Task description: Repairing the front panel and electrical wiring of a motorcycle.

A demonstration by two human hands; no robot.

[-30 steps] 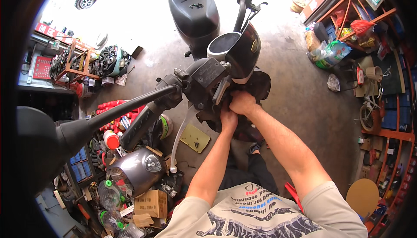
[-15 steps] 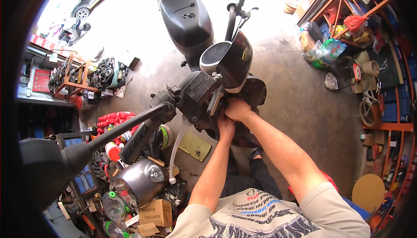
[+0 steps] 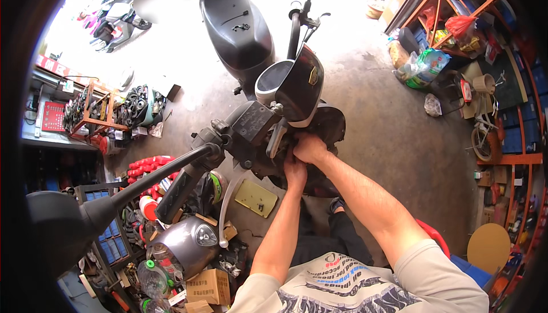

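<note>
Beige cloth marks the nearest layer, a printed shirt [image 3: 354,287] along the lower edge of the frame, from which two bare forearms extend to the centre. Left of centre, close to the viewer, a black mirror [image 3: 57,224] and its stem slant up to the handlebar assembly of a dark scooter [image 3: 248,124], which occupies the middle and upper centre; a pale brake lever [image 3: 227,213] curves down from it. At the centre, the left hand [image 3: 295,170] reaches upward into the dark front of the scooter, below the cowl [image 3: 299,90]; the right hand [image 3: 310,147] lies just beside it, slightly higher and to the right. The fingertips of both hands are hidden among the dark parts, so whether they are apart, together or clamped on something cannot be told. On the floor beyond, left of the forearms, rests a yellow tray [image 3: 246,192] bearing small dark pieces; at lower left are a grey shell with a lamp [image 3: 181,239], a cardboard box [image 3: 210,286] and clear bottles [image 3: 151,279]. The black seat [image 3: 240,39] stands at upper centre, orange-framed shelving [image 3: 522,159] lines the right edge, and another scooter [image 3: 119,30] appears at upper left.
</note>
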